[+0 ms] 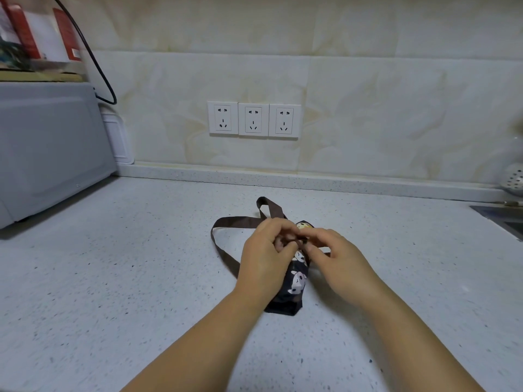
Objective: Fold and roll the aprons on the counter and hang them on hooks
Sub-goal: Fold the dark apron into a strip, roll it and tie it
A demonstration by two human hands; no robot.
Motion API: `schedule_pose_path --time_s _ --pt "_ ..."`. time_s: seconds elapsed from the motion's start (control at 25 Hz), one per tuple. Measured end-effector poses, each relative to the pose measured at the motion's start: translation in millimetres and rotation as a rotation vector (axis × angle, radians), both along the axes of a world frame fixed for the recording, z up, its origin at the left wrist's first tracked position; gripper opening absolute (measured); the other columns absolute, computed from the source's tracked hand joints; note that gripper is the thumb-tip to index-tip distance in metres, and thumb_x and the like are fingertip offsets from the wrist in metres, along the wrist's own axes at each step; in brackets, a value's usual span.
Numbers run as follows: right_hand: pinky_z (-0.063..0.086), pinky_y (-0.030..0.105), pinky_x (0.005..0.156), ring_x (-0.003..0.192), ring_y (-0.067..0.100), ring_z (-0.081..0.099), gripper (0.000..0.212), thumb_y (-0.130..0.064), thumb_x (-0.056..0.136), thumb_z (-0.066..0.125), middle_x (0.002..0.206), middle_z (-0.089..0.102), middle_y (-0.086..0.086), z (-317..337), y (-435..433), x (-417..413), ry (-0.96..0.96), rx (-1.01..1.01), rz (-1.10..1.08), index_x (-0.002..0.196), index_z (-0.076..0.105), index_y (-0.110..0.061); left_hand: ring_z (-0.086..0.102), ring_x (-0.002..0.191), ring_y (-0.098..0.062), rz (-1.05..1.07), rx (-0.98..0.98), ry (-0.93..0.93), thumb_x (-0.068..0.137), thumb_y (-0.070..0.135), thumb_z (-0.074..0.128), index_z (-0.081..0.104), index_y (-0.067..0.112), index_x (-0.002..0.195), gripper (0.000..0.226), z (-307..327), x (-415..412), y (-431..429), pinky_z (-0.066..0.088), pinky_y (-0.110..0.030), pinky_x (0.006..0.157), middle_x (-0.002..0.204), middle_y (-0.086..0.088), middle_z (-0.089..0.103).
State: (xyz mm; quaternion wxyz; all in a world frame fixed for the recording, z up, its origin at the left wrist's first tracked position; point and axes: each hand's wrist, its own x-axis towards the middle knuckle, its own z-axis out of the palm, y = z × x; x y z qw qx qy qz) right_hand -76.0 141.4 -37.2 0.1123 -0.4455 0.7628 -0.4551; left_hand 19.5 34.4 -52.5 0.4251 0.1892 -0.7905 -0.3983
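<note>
To your left the microwave (51, 148) stands on the counter (127, 264), with a wide open stretch between it and the rolled apron (294, 284) lying mid-counter. Your left grip (266, 256) and right grip (339, 258) meet over the roll's far end, both pinching its brown strap (223, 247), which loops leftward. The sink (503, 219) edges the far right.

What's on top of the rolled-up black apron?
The left hand and right hand pinch the brown fabric strap over the rolled black cartoon-print apron. Fingers hide any knot.
</note>
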Motion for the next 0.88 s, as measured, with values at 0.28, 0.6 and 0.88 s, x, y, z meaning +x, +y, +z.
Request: schedule_pose_path --time_s 0.28,0.6,0.88 --pt "0.042 0.012 0.076 0.09 0.003 0.059 0.021 -0.023 0.09 0.065 0.096 0.06 -0.007 4.1 4.2 -2.6 -0.066 -0.034 -0.038 0.081 0.069 -0.042 0.055 0.065 -0.002 0.015 0.094 -0.069 0.077 0.016 0.08 0.068 0.033 0.067 0.023 -1.5 1.8 -9.9 0.043 -0.013 0.066 0.077 0.006 0.065" --pt "0.056 0.046 0.084 0.082 0.035 0.07 0.011 -0.003 0.079 0.071 0.078 0.074 0.011 1.7 -0.4 -17.2 -0.548 -0.257 -0.413 0.07 0.074 -0.009 0.063 0.065 -0.003 0.042 0.395 -0.116 0.078 0.022 0.08 0.072 0.022 0.065 0.015 9.6 8.2 -21.8 0.044 -0.011 0.054 0.075 0.005 0.073" --pt "0.047 0.035 0.059 0.054 0.02 0.059 0.017 -0.015 0.092 0.054 0.065 0.065 0.005 -5.8 0.9 -16.3 -0.476 -0.055 -0.337 0.082 0.064 -0.006 0.052 0.054 0.008 -0.083 0.31 -0.3 0.088 0.031 0.07 0.065 0.019 0.074 0.019 2.5 10.0 -28.3 0.035 -0.005 0.052 0.061 0.018 0.061"
